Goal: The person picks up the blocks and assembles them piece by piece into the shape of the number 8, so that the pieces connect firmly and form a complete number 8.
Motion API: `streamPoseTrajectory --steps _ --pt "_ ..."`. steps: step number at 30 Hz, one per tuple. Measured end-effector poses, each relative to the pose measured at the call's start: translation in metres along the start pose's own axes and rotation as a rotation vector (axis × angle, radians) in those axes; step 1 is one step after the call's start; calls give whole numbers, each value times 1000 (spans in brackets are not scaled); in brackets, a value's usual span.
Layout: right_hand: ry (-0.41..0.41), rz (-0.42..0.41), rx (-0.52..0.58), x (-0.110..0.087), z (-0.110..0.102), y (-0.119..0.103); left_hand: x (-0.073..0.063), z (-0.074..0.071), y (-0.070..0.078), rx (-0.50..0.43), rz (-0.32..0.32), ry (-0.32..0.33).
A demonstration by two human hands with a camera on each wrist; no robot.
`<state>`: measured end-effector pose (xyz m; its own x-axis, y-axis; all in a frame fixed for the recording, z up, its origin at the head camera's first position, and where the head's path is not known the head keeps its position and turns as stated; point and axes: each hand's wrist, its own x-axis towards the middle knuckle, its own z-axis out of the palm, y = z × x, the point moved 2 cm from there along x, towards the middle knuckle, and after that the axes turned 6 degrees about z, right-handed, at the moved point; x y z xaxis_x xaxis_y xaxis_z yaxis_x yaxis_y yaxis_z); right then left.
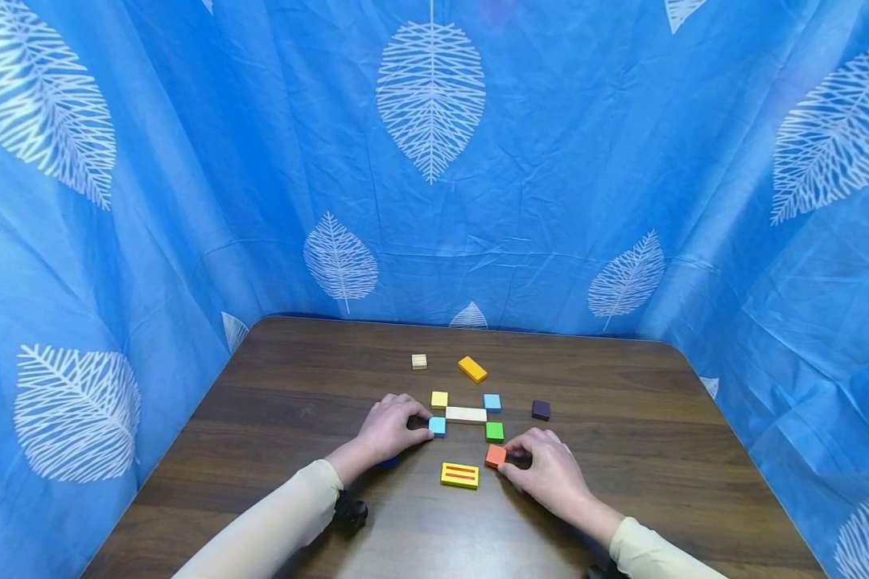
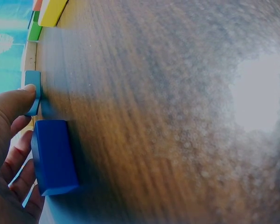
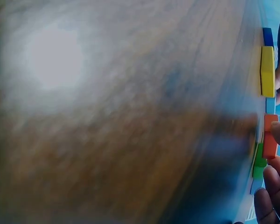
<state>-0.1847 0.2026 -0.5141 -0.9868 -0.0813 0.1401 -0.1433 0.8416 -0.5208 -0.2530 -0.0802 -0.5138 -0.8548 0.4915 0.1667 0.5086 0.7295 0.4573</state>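
Note:
My left hand (image 1: 391, 424) pinches a light blue block (image 1: 438, 427) between thumb and fingers, at the left end of a long cream block (image 1: 467, 415). In the left wrist view a dark blue block (image 2: 55, 156) lies beside the fingers; the hand mostly hides it in the head view. An orange-red block (image 1: 496, 456) is pinched by my right hand (image 1: 546, 466), just in front of a green block (image 1: 495, 432). The green block sits near the cream block's right end. Behind that bar are a yellow block (image 1: 439, 400) and a second light blue block (image 1: 492, 402).
A yellow block with red stripes (image 1: 459, 475) lies between the hands, nearer the front. Farther back on the brown table (image 1: 319, 354) are a small pale block (image 1: 419, 362) and an orange-yellow block (image 1: 472, 369). Off to the right sits a dark purple block (image 1: 541, 410).

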Motion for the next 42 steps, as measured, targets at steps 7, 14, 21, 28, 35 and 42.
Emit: streamPoseTrajectory --steps 7,14,21,28,35,42 --pt "19 -16 -42 2 5 -2 0 0 1 3 0 -7" --pt "17 -20 -67 4 7 -1 0 -2 3 12 -6 -12" --pt "6 -14 -74 5 8 -1 0 -1 1 21 -2 -10" --pt "9 -17 -83 6 8 -2 1 0 0 14 -13 -9" --pt "10 -13 -83 7 9 -2 0 0 -1 20 -9 -3" --pt "1 -3 -85 8 9 -2 0 0 -1 29 -10 -10"
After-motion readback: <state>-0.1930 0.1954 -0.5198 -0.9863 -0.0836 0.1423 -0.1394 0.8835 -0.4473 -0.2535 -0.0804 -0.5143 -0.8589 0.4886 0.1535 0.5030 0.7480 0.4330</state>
